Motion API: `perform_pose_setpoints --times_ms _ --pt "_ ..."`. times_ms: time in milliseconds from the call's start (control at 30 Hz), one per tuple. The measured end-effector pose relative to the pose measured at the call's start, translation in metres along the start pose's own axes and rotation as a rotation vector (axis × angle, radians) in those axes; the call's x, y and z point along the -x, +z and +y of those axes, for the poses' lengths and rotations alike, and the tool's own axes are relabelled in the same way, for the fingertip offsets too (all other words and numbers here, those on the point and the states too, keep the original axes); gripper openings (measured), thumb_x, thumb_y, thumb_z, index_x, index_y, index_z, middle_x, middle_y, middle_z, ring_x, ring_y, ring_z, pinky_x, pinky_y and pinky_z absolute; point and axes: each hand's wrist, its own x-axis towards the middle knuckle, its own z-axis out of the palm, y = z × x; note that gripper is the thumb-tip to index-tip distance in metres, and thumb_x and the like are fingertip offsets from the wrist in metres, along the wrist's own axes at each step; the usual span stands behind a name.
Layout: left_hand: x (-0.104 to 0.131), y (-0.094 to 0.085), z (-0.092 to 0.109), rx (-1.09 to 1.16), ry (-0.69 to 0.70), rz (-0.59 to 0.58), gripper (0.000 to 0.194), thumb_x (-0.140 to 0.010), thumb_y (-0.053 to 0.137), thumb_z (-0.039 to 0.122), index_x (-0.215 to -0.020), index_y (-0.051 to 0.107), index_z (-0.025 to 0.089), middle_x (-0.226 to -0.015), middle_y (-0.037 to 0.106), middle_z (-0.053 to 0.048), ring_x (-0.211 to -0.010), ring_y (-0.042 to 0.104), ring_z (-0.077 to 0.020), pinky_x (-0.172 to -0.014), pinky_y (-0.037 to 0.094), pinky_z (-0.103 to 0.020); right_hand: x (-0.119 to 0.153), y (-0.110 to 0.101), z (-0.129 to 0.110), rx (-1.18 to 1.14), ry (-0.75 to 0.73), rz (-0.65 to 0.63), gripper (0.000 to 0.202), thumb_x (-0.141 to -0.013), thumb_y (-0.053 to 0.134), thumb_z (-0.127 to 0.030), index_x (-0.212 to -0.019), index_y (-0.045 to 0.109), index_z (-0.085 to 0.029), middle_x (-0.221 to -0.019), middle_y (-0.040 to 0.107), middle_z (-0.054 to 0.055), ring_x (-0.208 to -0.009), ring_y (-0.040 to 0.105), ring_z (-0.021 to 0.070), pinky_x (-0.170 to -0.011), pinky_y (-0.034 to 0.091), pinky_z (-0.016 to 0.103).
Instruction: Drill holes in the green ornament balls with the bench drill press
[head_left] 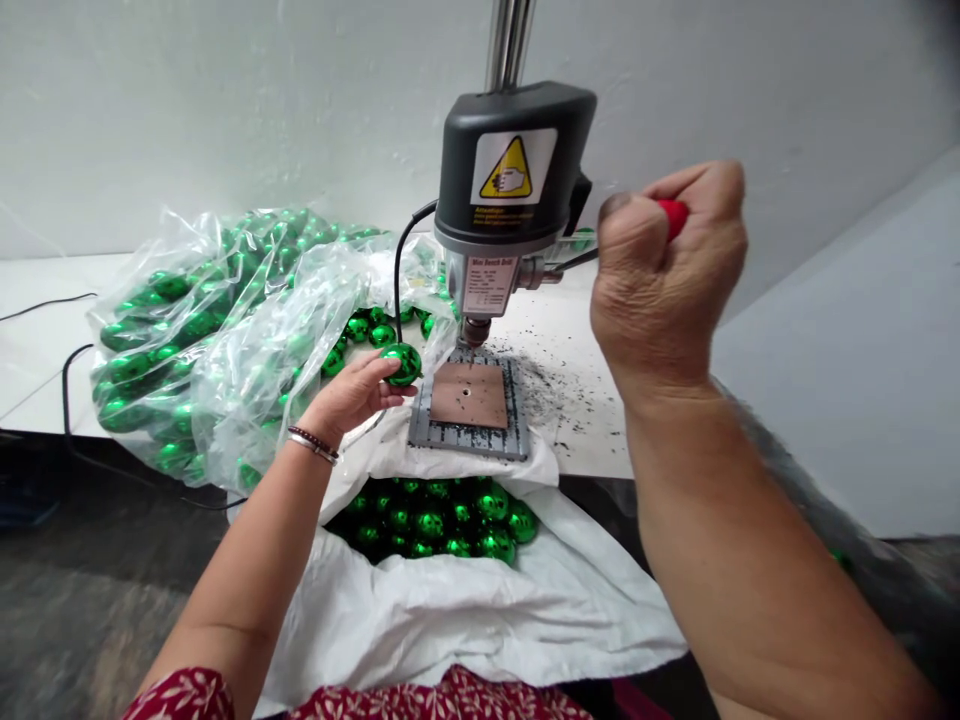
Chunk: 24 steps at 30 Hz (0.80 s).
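Observation:
Between the fingertips of my left hand (351, 395) is a shiny green bauble (401, 364), held just left of the drill's base. My right hand (670, 270) is closed around the red-knobbed feed lever (673, 219) of a mini bench drill (517, 170). The drill chuck (475, 331) hangs above a brown square board (480, 395) with a small hole in it. That board lies on the grey slotted base plate (420, 437), and nothing rests over its hole. Whether a bit sits in the chuck is hard to make out.
A clear plastic bag (247, 370) full of green baubles lies on the white table (592, 440) at left. Below the table edge, a white sack (480, 610) holds many more baubles (431, 525). Dark shavings (566, 385) lie around the base. A black cable (400, 270) runs down from the drill.

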Motion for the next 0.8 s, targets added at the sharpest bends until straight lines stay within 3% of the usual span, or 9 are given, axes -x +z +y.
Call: perform_pose_setpoints --times_ms 100,267,400,533,633,800 --pt "-0.005 0.023 -0.011 -0.01 -0.064 -0.033 0.027 -0.078 0.074 0.033 -0.095 0.062 0.016 -0.088 0.071 -0.005 -0.071 0.071 -0.0146 -0.059 0.051 -0.021 -0.001 -0.001 0.002 -0.008 0.008 -0.048 0.032 -0.097 0.047 -0.044 -0.087 0.045 -0.014 -0.076 0.041 -0.006 -0.069 0.039 0.0001 -0.071 0.037 0.02" --pt "-0.021 0.053 -0.027 -0.337 0.007 0.086 0.03 -0.081 0.071 0.03 -0.106 0.067 0.015 -0.083 0.07 -0.002 -0.058 0.061 -0.0086 -0.05 0.039 -0.018 -0.002 -0.002 0.004 -0.038 0.035 -0.102 0.029 -0.098 0.046 -0.042 -0.089 0.043 -0.015 -0.077 0.042 -0.006 -0.07 0.039 -0.0002 -0.072 0.037 0.018" --pt "-0.034 0.059 -0.032 -0.541 0.081 0.108 0.031 -0.08 0.071 0.034 -0.104 0.068 0.014 -0.076 0.065 0.001 -0.053 0.053 -0.0081 -0.053 0.042 -0.021 -0.001 -0.001 0.004 -0.078 -0.004 -0.059 0.03 -0.097 0.046 -0.044 -0.087 0.043 -0.016 -0.076 0.039 -0.006 -0.068 0.036 -0.0004 -0.07 0.036 0.018" --pt "-0.041 0.061 -0.033 -0.674 0.067 0.098 0.038 -0.079 0.071 0.039 -0.109 0.069 0.015 -0.069 0.062 0.001 -0.056 0.053 -0.0123 -0.056 0.044 -0.025 -0.003 -0.003 -0.005 -0.069 0.072 -0.098 0.018 -0.095 0.049 -0.029 -0.085 0.04 -0.017 -0.075 0.036 -0.006 -0.069 0.036 0.0001 -0.072 0.035 0.018" --pt "-0.041 0.064 -0.03 -0.81 0.133 0.113 0.04 -0.076 0.073 0.04 -0.108 0.072 0.016 -0.08 0.069 -0.002 -0.071 0.06 -0.0166 -0.068 0.048 -0.028 -0.005 -0.006 -0.016 -0.059 0.156 -0.116 0.02 -0.092 0.052 -0.018 -0.081 0.036 -0.018 -0.074 0.034 -0.006 -0.068 0.033 0.0006 -0.072 0.033 0.018" --pt "-0.039 0.074 -0.024 -1.052 0.188 0.075 0.041 -0.075 0.075 0.039 -0.111 0.072 0.019 -0.088 0.073 -0.005 -0.083 0.065 -0.0221 -0.076 0.049 -0.031 -0.006 -0.008 -0.024 -0.074 0.202 -0.124 0.023 -0.091 0.054 -0.015 -0.078 0.034 -0.019 -0.072 0.033 -0.006 -0.067 0.033 0.0022 -0.069 0.032 0.018"
